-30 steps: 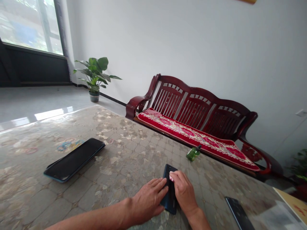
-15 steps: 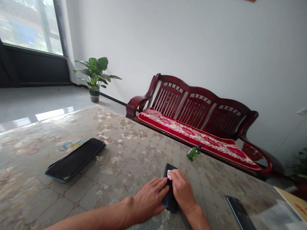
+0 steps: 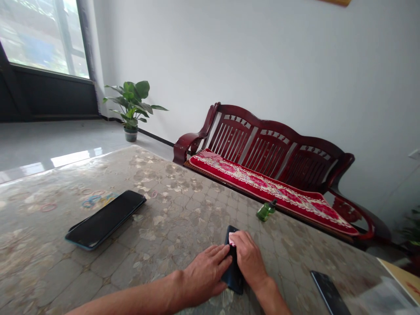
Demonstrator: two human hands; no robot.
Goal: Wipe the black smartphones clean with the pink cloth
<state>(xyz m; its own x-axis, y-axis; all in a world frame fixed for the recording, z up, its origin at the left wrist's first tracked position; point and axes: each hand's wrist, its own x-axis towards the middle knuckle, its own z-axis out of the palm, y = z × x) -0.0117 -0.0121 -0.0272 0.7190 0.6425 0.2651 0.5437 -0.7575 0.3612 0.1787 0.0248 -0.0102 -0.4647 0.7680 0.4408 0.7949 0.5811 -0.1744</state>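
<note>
A dark smartphone (image 3: 234,276) lies on the patterned table, partly covered by both hands. My left hand (image 3: 207,269) grips it from the left side, fingers together and laid over its edge. In my closed right hand (image 3: 248,257) is a small pink cloth (image 3: 231,239), pressed against the phone's upper part. Most of the cloth is hidden under the fingers. Farther off to the left rests a stack of dark phones (image 3: 106,218), the top one with its black screen up. Another dark phone (image 3: 329,292) lies to the right of my right hand.
A small green bottle with a black top (image 3: 266,210) is near the far edge of the table (image 3: 170,227). Several coloured rubber bands (image 3: 93,199) lie behind the phone stack. Beyond the table stand a red-brown wooden bench (image 3: 262,148) and a potted plant (image 3: 131,133).
The view has shifted slightly, so the scene sits a little lower and to the right. Both hands stay on the phone in nearly the same pose, the cloth still in the right one.
</note>
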